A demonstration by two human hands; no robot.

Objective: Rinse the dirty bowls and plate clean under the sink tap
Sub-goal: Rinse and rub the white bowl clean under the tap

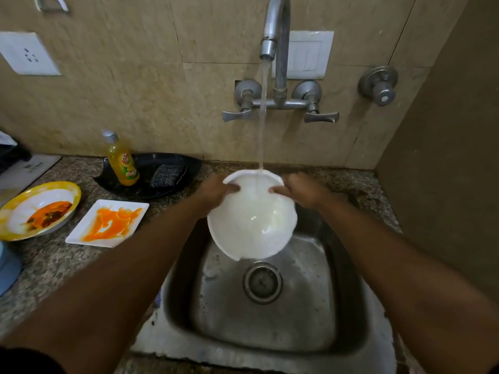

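Held over the steel sink (pixel 348 265), tilted toward the wearer, with the tap (pixel 275 31) stream landing on the far rim: one white bowl (pixel 251 217). Gripped at opposite sides of that far rim, left hand (pixel 213 193) and right hand (pixel 299 191), thumbs hooked over the inside edge, remaining fingers hidden behind the wall. Neither hand spread nor idle; both pinching the rim.

Handling, as judged: rigid, thin-walled, probably melamine or ceramic, so light to moderate in weight and liable to chip against the steel basin if dropped. Surface wet and glossy, hence slippery; rim grip with thumb inside and fingers outside recommended, both sides, as shown. Inside surface appeared free of residue, though glare prevented certainty.

Waiting on the granite counter (pixel 81 263), left of the sink and well apart from the stream: a yellow-rimmed bowl (pixel 37 209) with brown-orange residue, and just beside it a square white plate (pixel 108 222) smeared orange. Flat plate expected to need an edge grip, thumbs on top.

Behind these, a dark tray (pixel 172 184) carrying a dish-soap bottle (pixel 122 163) and a scouring pad (pixel 164 175).
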